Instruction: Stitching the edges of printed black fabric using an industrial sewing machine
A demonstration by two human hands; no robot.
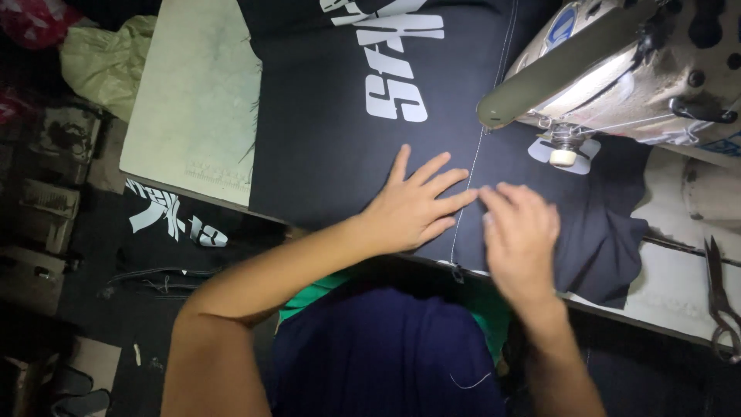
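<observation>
Left hand (413, 208) flat, fingers spread, on dark fabric (332, 154); right hand (521, 235) loosely curled, pressing beside white seam (469, 185) near sewing machine (617, 69).

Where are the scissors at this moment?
The scissors lie at the far right edge of the table, right of the dark fabric and the right hand.

Left hand (413, 208) flat, fingers spread and pointing right, right hand (521, 235) palm-down just beside it, fingers curled, fingertips nearly meeting, both forearms bare
</observation>
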